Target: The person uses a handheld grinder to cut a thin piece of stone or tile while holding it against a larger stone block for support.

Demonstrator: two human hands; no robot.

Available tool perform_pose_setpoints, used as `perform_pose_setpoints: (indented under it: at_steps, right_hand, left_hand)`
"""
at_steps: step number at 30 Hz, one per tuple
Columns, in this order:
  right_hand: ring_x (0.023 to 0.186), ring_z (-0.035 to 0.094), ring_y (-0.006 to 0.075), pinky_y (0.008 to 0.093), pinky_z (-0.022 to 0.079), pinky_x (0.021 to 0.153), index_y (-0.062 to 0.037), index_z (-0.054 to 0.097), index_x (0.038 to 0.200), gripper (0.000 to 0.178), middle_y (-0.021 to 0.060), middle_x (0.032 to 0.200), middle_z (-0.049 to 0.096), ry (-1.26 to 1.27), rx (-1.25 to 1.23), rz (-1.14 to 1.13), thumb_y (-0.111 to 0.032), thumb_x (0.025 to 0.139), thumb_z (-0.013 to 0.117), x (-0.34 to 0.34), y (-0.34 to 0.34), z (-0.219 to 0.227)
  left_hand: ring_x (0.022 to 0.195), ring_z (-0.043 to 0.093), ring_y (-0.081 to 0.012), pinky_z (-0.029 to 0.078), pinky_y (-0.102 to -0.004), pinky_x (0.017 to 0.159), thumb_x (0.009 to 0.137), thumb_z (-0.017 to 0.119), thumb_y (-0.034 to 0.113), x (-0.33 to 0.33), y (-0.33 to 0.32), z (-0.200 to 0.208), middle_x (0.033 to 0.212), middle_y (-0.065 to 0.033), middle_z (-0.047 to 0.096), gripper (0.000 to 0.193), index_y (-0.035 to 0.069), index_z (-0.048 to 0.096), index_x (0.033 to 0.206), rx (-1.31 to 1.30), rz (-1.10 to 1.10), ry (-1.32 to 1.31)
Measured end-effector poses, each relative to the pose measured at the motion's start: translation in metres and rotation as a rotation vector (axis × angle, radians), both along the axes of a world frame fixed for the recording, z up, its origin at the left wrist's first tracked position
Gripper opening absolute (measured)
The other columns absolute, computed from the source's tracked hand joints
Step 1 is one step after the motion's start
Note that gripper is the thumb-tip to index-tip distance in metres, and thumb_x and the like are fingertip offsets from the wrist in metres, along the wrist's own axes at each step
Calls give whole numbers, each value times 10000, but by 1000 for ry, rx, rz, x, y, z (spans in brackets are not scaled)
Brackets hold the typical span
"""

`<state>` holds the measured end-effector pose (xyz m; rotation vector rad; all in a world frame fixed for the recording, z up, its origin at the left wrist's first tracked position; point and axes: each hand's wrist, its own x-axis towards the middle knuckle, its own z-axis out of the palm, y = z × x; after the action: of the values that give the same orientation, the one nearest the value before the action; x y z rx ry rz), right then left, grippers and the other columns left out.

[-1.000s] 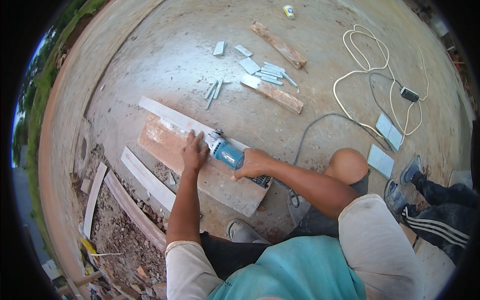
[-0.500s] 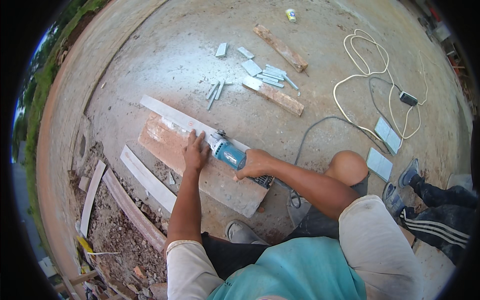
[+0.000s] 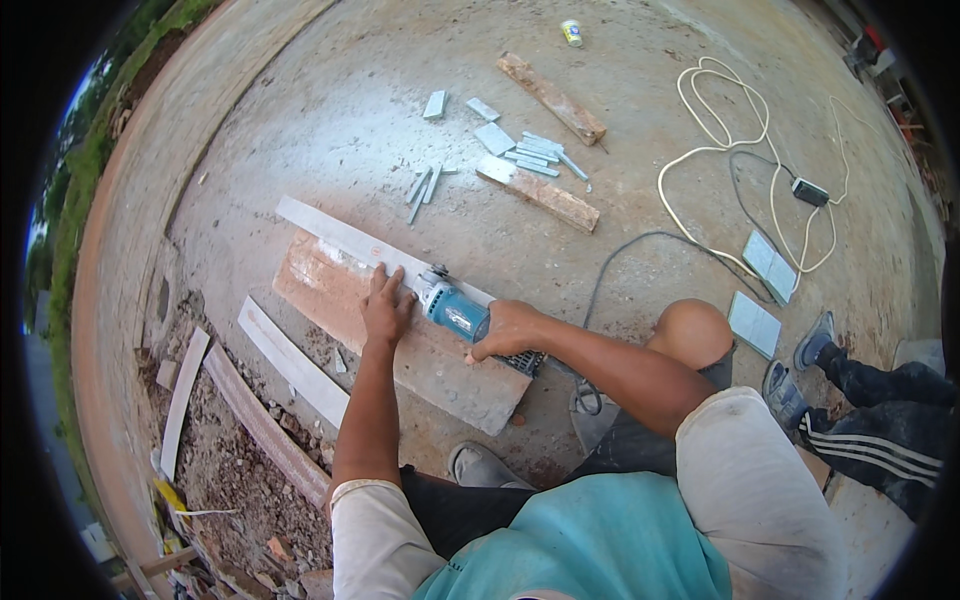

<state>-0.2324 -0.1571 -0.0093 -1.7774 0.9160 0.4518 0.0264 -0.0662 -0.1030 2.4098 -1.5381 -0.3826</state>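
The right hand (image 3: 508, 328) grips a teal grinder (image 3: 457, 312) at center; at the grinder's 9 o'clock, the left hand (image 3: 388, 307) (fingers loosely spread) rests on a pale strip (image 3: 325, 226) running toward 10 o'clock.

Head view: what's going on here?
A person's right hand grips a blue angle grinder. Its head is at a long pale strip lying along the far edge of a reddish slab. The left hand has its fingertips at the strip, beside the grinder. Whether the disc is spinning can't be told.
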Motion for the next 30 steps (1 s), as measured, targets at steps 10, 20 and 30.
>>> perform_pose_setpoints:
  at_steps: [10,20,30]
  right_hand:
    - [963,679,362,368,532,829,151,644,1035,824,301,1054,663,4,8,5,-511,579,828,-2,0,-2]
    - [918,678,363,364,526,785,167,622,1042,843,305,1027,662,15,13,22,-497,565,828,-4,-1,2]
    - [941,680,369,372,530,810,162,642,1019,822,312,1036,663,13,-15,10,-501,569,831,-6,1,-2]
  left_hand:
    - [1388,382,-269,334,-490,1036,815,730,279,-2,-1,2,1536,-139,349,581,203,554,1363,11,11,-1]
    - [1399,367,-283,325,-514,1045,815,737,291,-2,-1,1,1544,-138,341,585,206,553,1363,6,9,9]
    - [1398,370,-289,319,-521,1047,820,736,308,-2,-2,2,1540,-143,347,577,197,560,1357,-1,9,10]
